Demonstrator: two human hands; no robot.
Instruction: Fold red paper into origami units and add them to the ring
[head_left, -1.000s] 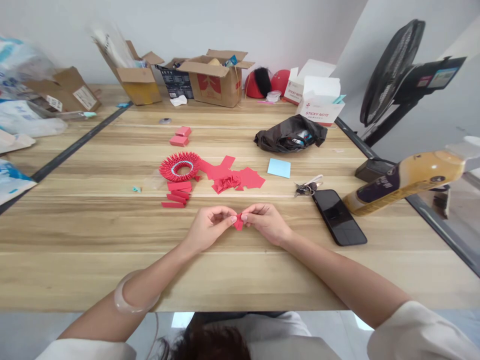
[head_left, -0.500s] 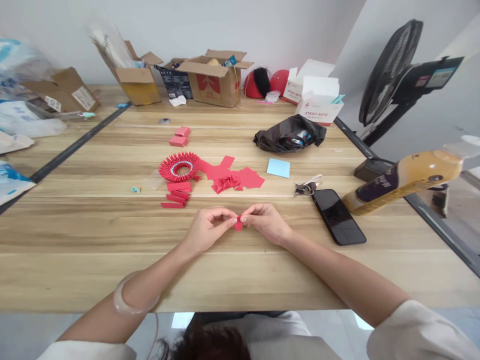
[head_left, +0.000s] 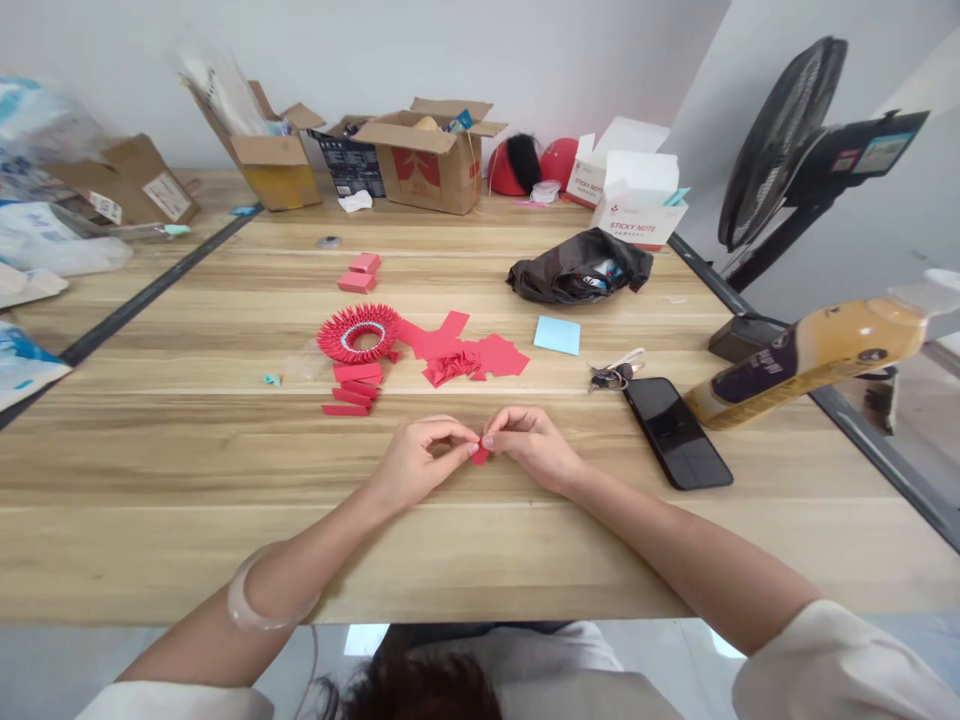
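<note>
Between my two hands is a small piece of red paper (head_left: 480, 455), folded, its lower part showing below the fingertips. My left hand (head_left: 422, 458) pinches it from the left with thumb and forefinger. From the other side my right hand (head_left: 531, 448) grips it the same way, fingers curled. Beyond my hands lie loose red paper pieces (head_left: 501, 357), some flat and some folded. To their left sits a spiky red paper ring (head_left: 359, 334) with a light blue inner band. Several red paper strips (head_left: 355, 375) are stacked just in front of the ring.
Right of my hands are a black phone (head_left: 677, 433), keys (head_left: 613, 375) and a drink bottle (head_left: 810, 355). Blue sticky notes (head_left: 557, 336) and a black plastic bag (head_left: 580, 268) lie farther back. Cardboard boxes (head_left: 429, 165) line the wall; a fan (head_left: 784, 150) stands right.
My left fingertips and the red paper have shifted slightly right, and my fingertips are closer together. Everything else on the table stays put.
</note>
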